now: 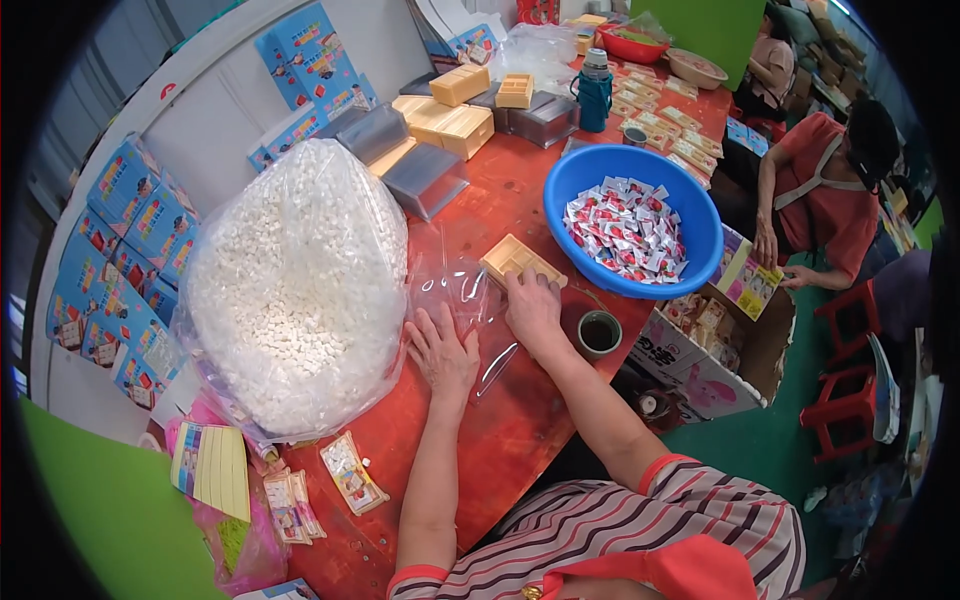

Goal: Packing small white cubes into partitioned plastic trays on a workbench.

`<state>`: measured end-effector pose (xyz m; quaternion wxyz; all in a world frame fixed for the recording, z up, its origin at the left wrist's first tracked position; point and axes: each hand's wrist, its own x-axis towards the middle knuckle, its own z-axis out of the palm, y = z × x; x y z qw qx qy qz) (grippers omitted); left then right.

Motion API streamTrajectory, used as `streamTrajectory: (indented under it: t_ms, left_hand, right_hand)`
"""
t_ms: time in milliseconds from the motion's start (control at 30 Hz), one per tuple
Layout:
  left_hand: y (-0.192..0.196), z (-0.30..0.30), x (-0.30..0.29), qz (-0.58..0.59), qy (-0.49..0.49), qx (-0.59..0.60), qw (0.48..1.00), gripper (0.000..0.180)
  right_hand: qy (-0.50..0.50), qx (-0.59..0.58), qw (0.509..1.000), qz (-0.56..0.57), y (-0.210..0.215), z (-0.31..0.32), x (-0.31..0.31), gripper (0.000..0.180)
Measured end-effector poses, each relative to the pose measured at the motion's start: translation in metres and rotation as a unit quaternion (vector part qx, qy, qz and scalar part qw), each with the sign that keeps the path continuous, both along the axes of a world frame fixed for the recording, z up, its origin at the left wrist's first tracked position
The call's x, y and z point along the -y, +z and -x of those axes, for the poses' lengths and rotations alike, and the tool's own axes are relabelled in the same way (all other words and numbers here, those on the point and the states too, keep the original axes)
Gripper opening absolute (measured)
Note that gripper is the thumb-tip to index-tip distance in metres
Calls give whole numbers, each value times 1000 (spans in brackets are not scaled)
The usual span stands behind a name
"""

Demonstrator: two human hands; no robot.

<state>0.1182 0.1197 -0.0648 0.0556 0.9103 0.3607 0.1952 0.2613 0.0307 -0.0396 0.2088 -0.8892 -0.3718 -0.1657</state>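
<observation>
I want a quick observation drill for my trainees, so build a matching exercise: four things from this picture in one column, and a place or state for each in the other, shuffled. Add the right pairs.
Column one
1. Left hand
2. Right hand
3. Blue basin
4. Cup

Column two
A. Holding many small packets
B. On the red table, with dark contents
C. Fingers on the wood-coloured compartment tray
D. Fingers spread on the clear plastic

Right pairs: 1-D, 2-C, 3-A, 4-B
</observation>
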Motion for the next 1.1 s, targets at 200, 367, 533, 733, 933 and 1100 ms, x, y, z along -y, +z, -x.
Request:
streamTrajectory:
  t_ms: [200,367,533,733,933,1100]
  left_hand:
    - [1,-10,-10,13,-9,4,1000,73]
    - [-3,-10,-19,25,-16,12,999,75]
    - [11,5,-7,81,-45,48,995,85]
    - [23,38,24,78,-137,-35,987,90]
    - [21,39,27,78,-143,-70,984,89]
    - [12,-1,8,77,-136,-50,986,86]
  right_hand:
    - [1,-67,997,29,1,-10,-10,23]
    - [-19,-42,998,42,12,-11,-17,28]
    - [-24,-69,996,57,15,-19,-28,32]
    - [-42,-108,993,28,12,-32,-35,29]
    - [-60,-199,978,-2,47,-27,-30,35]
    - [-40,-188,980,-58,54,-22,-18,42]
